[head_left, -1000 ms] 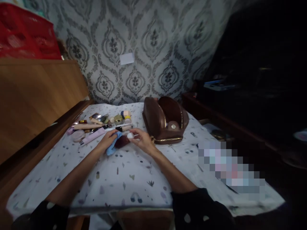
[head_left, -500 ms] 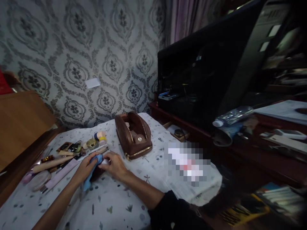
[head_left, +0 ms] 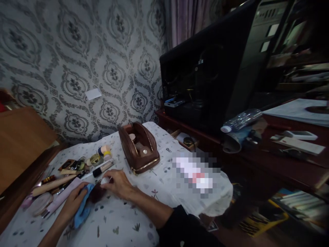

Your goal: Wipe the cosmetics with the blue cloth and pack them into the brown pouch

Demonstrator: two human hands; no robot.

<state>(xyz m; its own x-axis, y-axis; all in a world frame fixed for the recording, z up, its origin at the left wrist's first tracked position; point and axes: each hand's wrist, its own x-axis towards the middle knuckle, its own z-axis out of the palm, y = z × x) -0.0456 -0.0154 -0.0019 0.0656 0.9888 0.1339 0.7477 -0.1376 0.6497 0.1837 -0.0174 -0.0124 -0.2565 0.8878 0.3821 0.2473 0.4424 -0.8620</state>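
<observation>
My left hand [head_left: 73,202] is closed on a blue cloth [head_left: 83,208] at the lower left of the table. The cloth presses against a dark red bottle [head_left: 97,192] with a white cap [head_left: 105,180] that lies on the patterned tablecloth [head_left: 120,223]. My right hand [head_left: 117,183] is closed round the cap end of that bottle. An open brown cosmetic bag [head_left: 138,149] stands just beyond my right hand, with small jars inside.
Several cosmetics [head_left: 77,169], tubes, jars and compacts, lie in a row at the left. A wooden board [head_left: 20,140] flanks the left side. A dark wooden cabinet [head_left: 257,161] with a black screen [head_left: 205,68] stands at the right, cluttered with papers and a rolled item.
The camera has swung right, then slightly down. My left hand with the cloth has slid back along the bottle toward me; my right hand stays on the cap end.
</observation>
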